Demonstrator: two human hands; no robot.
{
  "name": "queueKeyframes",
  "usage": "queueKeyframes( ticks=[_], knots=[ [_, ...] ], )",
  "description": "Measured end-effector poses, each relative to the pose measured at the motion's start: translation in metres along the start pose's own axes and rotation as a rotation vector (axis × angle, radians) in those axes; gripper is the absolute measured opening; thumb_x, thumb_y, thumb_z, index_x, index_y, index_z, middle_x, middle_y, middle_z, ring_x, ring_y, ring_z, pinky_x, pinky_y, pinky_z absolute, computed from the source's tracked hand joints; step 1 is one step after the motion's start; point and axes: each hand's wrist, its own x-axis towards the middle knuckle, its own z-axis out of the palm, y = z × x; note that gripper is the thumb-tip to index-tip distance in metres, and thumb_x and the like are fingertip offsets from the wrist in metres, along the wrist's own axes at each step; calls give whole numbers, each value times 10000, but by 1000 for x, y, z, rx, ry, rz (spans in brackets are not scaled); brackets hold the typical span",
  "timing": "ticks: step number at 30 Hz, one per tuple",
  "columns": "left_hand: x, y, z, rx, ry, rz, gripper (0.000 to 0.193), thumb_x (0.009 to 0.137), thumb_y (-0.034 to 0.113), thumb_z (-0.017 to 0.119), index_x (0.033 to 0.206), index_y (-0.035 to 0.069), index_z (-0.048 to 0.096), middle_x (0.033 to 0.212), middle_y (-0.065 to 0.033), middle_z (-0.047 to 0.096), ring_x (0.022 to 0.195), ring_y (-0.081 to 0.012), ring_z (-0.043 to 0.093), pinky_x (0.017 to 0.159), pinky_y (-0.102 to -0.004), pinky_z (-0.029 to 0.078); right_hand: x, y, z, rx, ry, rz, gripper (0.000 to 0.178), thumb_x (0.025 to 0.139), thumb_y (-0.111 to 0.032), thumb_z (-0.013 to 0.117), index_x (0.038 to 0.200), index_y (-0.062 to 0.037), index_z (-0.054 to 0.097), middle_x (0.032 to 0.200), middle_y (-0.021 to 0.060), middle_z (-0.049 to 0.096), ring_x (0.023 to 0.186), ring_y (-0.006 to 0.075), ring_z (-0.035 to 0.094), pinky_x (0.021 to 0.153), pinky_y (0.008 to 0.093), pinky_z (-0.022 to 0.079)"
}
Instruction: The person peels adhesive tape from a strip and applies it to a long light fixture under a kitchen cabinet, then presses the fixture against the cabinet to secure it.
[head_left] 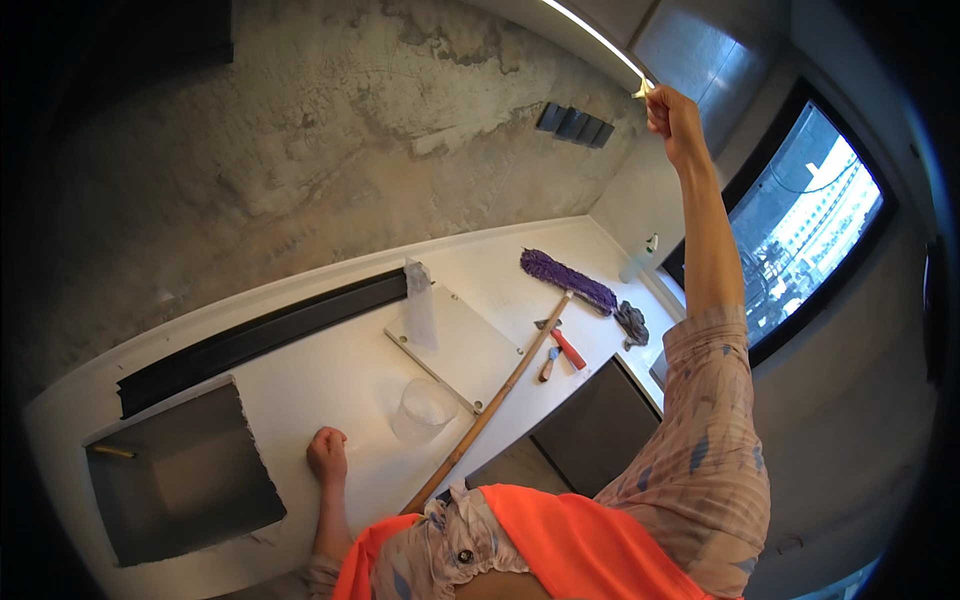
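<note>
White desk runs before you, and at its left lies a dark basin with a ragged rim and a yellow stick at its left side. Behind it, a long black rail lies slanting along the desk. Your left hand is clenched into a fist just right of the basin; whether it rests on the desk cannot be told. Beside it stands a clear tub, with a pale panel beyond. A plastic sheet hangs over the rail's right end. Next, a wooden pole slants from near your waist up to a purple mop head. Right of the pole lie a scraper and a red-handled tool, then a grey rag. High above, you reach up to the light strip: your right hand grips a pale yellow scrap at its lower end. Below, a spray bottle stands near the window.
</note>
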Motion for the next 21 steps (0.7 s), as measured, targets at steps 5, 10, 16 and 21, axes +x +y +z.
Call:
queueKeyframes(
  ticks=[5, 10, 16, 21],
  knots=[
    [-1, -1, -3, -9, 28, -1, 200, 805, 160, 515, 683, 54, 633, 575, -72, 592, 532, -194, 565, 535, -324, 437, -5, -3, -13, -97, -63, -69, 163, 861, -156, 589, 712, -94, 569, 601, -50, 422, 512, 51, 343, 501, 241, 311],
    [3, 7, 1, -3, 62, 42, 200, 797, 150, 513, 674, 42, 627, 573, -78, 589, 540, -184, 565, 537, -320, 439, -31, 14, -36, -68, -106, -74, 131, 854, -150, 581, 742, -82, 581, 603, -45, 434, 476, 53, 350, 474, 234, 336],
    [-3, 12, 3, -28, 34, -21, 209, 787, 125, 495, 644, 30, 615, 558, -51, 582, 535, -145, 543, 525, -298, 429, -75, 56, -110, -227, 108, -47, 219, 916, -272, 591, 804, -93, 648, 659, -39, 507, 549, 62, 475, 512, 225, 418],
    [6, -12, 5, -276, -38, -123, 213, 801, 95, 474, 642, 26, 598, 582, -18, 560, 539, -87, 484, 497, -243, 392, -56, 58, -22, 374, -30, -62, 517, 996, -439, 488, 1276, -10, 553, 1109, 107, 634, 958, 195, 610, 819, 371, 535]
  ],
)
